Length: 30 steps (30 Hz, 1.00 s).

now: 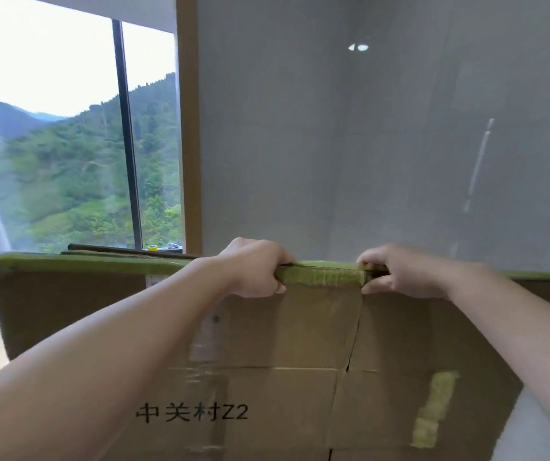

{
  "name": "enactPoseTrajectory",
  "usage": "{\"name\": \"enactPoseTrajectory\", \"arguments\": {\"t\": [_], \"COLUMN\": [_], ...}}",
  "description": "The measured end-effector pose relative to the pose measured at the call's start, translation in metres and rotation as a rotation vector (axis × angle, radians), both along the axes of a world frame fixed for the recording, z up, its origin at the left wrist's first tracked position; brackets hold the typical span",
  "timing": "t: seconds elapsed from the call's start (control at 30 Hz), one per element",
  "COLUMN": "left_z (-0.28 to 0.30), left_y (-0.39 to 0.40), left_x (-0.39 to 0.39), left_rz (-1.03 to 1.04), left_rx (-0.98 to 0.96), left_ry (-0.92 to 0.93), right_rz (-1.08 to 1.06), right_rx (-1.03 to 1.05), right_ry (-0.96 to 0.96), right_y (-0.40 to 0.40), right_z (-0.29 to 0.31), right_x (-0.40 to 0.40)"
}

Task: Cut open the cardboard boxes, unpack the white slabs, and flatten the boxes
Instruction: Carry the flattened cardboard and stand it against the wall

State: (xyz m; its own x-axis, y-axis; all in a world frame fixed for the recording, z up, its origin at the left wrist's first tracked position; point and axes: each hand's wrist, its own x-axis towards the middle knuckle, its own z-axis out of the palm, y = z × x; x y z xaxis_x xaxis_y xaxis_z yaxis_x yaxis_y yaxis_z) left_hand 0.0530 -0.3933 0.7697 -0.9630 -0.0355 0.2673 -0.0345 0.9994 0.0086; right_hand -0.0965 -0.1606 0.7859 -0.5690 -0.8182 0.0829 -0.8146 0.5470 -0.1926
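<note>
A large flat cardboard box stands upright in front of me, its top edge sealed with green tape. Black characters and "Z2" are printed low on its face, and a crack runs down from the top edge near the middle. My left hand grips the top edge, fingers curled over the taped rim. My right hand grips the same edge a little to the right, just beside the crack. No white slab shows; the box hides whatever is inside.
A grey wall rises straight behind the box. At the left is a tall window with a wooden frame, and on its sill lie a dark rod, a yellow tape roll and a small metal object. More cardboard leans behind the box.
</note>
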Motion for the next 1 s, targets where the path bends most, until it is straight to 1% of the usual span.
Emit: {"name": "enactPoseTrajectory", "arguments": {"t": [0.1,0.2,0.3,0.4,0.47,0.57,0.63,0.77,0.87,1.0], "left_z": [0.002,-0.004,-0.014,-0.025,-0.030,-0.039,-0.044,-0.053,-0.068,-0.088], "left_y": [-0.020,-0.039,-0.061,-0.078,-0.081,-0.079,-0.077,-0.071,-0.072,-0.072], "left_x": [0.004,0.007,0.008,0.014,0.023,0.042,0.057,0.097,0.139,0.201], "left_rz": [0.033,0.113,0.233,0.382,0.500,0.666,0.749,0.910,1.032,1.187], "left_rx": [-0.020,-0.008,-0.006,-0.010,-0.001,-0.008,-0.029,-0.054,-0.013,0.024], "left_ry": [0.025,0.014,-0.018,-0.026,-0.036,-0.026,-0.004,0.046,0.076,0.055], "right_rz": [0.114,0.225,0.362,0.535,0.660,0.806,0.861,1.042,1.144,1.275], "right_rx": [-0.133,-0.142,-0.109,-0.128,-0.097,-0.084,-0.104,-0.020,-0.040,-0.097], "right_ry": [-0.055,-0.065,0.011,0.097,0.117,0.240,0.274,0.284,0.337,0.403], "right_y": [-0.022,-0.055,-0.101,-0.148,-0.177,-0.219,-0.248,-0.304,-0.342,-0.380], "right_z": [-0.011,-0.022,-0.033,-0.042,-0.044,-0.050,-0.052,-0.050,-0.063,-0.083], "right_x": [-0.014,-0.035,-0.057,-0.075,-0.082,-0.079,-0.070,-0.031,0.015,0.085]}}
